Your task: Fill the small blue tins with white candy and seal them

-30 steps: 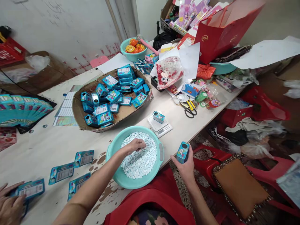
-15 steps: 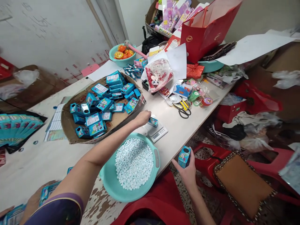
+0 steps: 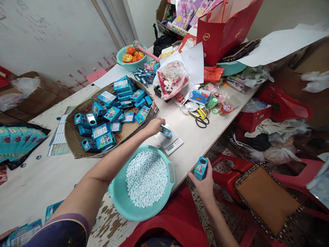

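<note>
My left hand reaches over the table with its fingers closed at the edge of a small blue tin. That tin lies on a white digital scale. What the fingertips pinch, if anything, is hidden. My right hand, past the table's front edge, is wrapped round a blue tin box with a dark oval on its top. Between my arms sits a turquoise basin with many small white tablets in it.
A cardboard tray of blue tins stands behind my left arm. Scissors, tape rolls and plastic packets lie to the right. At the lower left edge, another person's hand is beside more blue tins. Red stools stand at the right.
My left hand has drawn slightly left and up from the tin on the scale. My right hand still holds its tin. The other person's hand at lower left has shifted mostly out of sight.
</note>
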`<state>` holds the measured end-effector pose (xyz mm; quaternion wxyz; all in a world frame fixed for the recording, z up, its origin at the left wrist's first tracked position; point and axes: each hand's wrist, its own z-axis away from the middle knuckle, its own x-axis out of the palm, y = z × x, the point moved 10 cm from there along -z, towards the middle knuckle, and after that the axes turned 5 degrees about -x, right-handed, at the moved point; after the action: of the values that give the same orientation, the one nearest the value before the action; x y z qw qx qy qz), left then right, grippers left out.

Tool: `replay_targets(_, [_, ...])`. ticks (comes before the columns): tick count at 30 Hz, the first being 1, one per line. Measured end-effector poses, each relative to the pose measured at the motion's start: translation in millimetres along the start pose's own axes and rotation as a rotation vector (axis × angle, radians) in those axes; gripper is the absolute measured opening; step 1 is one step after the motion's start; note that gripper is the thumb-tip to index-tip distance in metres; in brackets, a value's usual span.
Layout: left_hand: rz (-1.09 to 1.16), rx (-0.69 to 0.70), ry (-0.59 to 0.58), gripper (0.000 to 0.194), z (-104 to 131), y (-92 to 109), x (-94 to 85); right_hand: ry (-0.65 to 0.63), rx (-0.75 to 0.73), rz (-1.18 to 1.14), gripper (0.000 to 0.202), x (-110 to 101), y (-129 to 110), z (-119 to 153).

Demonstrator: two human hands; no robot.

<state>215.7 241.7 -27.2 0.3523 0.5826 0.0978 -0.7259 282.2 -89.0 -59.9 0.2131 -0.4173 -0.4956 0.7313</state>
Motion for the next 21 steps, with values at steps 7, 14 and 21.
replay_targets(7, [0.258, -0.13, 0.193, 0.021, 22.5, -23.9, -27.3, -0.004, 0.026, -0.009, 0.098, 1.0, 1.2, 1.7])
replay_targets(14, [0.52, -0.298, 0.188, 0.02, 82.4, -57.6, 3.6, -0.011, -0.023, 0.001, 0.097, -0.2, -3.7, 8.2])
replay_targets(21, [0.591, -0.298, 0.169, 0.018, 94.6, -53.7, 21.0, -0.037, -0.044, 0.043, 0.099, 2.6, 5.0, 12.3])
